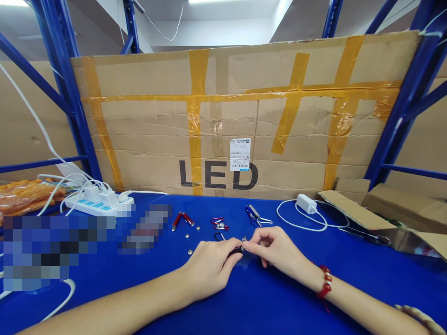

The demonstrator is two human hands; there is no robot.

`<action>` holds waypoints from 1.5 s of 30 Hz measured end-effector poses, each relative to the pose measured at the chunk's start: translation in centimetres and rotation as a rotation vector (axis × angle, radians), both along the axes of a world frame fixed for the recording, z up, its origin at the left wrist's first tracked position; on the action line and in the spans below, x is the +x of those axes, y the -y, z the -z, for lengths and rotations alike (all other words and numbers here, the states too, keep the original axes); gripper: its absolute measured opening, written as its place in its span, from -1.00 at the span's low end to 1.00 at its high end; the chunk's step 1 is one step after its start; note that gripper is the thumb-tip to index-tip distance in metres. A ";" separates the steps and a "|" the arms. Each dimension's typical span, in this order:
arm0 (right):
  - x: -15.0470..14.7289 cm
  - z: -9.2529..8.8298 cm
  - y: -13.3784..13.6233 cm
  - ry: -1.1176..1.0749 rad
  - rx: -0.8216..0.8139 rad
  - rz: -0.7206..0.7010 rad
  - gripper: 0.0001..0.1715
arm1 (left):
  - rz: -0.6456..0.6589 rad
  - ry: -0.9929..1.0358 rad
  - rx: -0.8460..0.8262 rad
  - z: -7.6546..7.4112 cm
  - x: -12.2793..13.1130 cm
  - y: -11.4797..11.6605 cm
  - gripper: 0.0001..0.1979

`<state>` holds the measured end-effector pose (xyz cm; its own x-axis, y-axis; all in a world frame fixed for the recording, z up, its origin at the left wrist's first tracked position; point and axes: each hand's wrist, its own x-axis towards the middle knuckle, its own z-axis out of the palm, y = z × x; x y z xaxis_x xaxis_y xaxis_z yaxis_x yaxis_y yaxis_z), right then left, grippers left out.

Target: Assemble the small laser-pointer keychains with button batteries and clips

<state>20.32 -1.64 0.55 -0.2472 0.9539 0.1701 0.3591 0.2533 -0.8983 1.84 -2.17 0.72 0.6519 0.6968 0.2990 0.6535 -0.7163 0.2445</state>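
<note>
My left hand (211,267) is closed in a pinch on a small black piece (235,251), mostly covered by the fingers. Meeting it at the fingertips, my right hand (277,245) pinches a tiny silvery metal part (244,240) at the black piece's end. Just beyond the left fingers lies a black carabiner clip (220,236). Red carabiner clips (219,227) rest farther back. Two red tubes (182,218) with metal ends lie to the left, near small silver discs (190,252). A blue tube (250,213) and a silver carabiner (264,220) lie behind my right hand.
A white power strip (101,204) with plugs and cables stands at the left, near blurred-out items. At the back right are a white charger (306,204) with its cable and an open cardboard box (401,214). A tall cardboard sheet (157,139) borders the blue table (258,298).
</note>
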 end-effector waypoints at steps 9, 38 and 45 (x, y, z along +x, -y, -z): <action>-0.1 -0.1 0.1 -0.005 -0.004 0.017 -0.57 | -0.011 -0.005 -0.026 -0.2 0.1 0.1 -0.78; -0.1 0.1 0.0 0.005 -0.009 -0.002 -0.58 | -0.001 0.002 -0.022 -0.2 0.1 0.1 -0.80; -0.2 0.0 0.1 0.014 -0.016 0.002 -0.56 | 0.002 -0.003 -0.020 -0.2 0.1 0.1 -0.80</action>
